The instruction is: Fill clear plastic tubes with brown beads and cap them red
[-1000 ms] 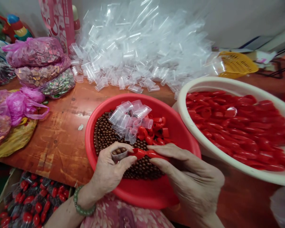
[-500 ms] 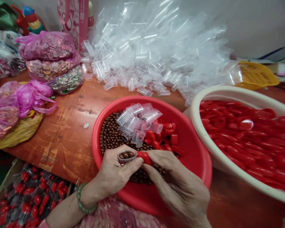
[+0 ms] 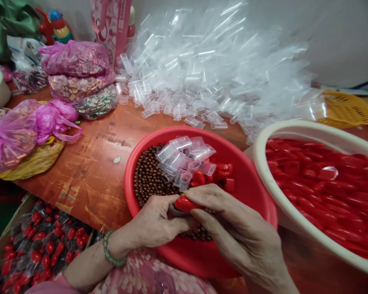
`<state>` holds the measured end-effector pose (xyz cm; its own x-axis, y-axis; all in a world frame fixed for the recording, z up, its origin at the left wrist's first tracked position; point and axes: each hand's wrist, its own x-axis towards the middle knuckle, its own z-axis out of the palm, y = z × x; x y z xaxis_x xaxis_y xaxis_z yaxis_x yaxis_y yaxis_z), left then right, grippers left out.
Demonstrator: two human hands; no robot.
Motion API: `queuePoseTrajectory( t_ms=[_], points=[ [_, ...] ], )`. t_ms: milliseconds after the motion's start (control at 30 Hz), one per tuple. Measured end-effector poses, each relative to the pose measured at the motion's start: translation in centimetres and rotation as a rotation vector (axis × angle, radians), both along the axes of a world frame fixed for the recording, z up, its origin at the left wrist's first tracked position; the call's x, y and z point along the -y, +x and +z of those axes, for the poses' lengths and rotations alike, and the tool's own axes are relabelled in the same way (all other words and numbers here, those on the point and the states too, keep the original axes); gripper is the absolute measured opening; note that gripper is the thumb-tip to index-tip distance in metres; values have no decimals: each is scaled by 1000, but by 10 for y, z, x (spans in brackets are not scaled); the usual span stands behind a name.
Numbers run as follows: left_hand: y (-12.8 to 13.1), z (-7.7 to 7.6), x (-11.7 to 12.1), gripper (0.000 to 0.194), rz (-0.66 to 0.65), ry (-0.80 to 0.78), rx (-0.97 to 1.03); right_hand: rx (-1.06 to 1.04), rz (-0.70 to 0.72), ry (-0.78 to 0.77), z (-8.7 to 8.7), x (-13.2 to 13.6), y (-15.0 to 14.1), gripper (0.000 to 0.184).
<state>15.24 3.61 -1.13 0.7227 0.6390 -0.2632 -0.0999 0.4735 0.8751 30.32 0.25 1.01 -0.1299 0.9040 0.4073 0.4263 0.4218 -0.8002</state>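
My left hand (image 3: 159, 222) is closed around a clear plastic tube (image 3: 174, 211), mostly hidden by the fingers. Between thumb and fingers, my right hand (image 3: 236, 228) pinches a red plastic cap (image 3: 184, 203), which sits against the tube's open end; whether it is fully seated I cannot tell. Both hands are over the red basin (image 3: 248, 175). Inside it lie brown candy balls (image 3: 149, 173), a small heap of clear tubes (image 3: 185, 157) and several loose red caps (image 3: 223, 170).
A cream tub (image 3: 259, 153) of red caps stands at the right. Clear tubes (image 3: 202, 81) pile up behind, near a yellow basket (image 3: 349, 108). Pink bags (image 3: 76, 59) sit at the left on the table (image 3: 92, 163). A box of filled red-capped tubes (image 3: 46, 245) is lower left.
My right hand has brought the red cap from beside the tube onto its mouth, covering the brown balls seen inside before. The view has shifted slightly left.
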Motion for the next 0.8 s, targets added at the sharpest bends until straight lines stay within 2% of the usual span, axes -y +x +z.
queuePoseTrajectory(
  t_ms=[267,467,600,733,800],
  points=[
    [0,1,-2,24,-31,42,13,57,-11,5,-1,3,2,31],
    [0,-3,-3,30,-48,-34,12,14,-136,-25,-10,4,-11,24],
    [-2,-4,-6,42,-76,-116,84,114,-102,79,-23,8,-7,37],
    [-4,-8,-8,47,-69,-207,151,390,-11,130,-33,9,0,90],
    [-4,-11,-7,48,-88,-275,160,496,-26,177,-35,6,0,89]
  ],
)
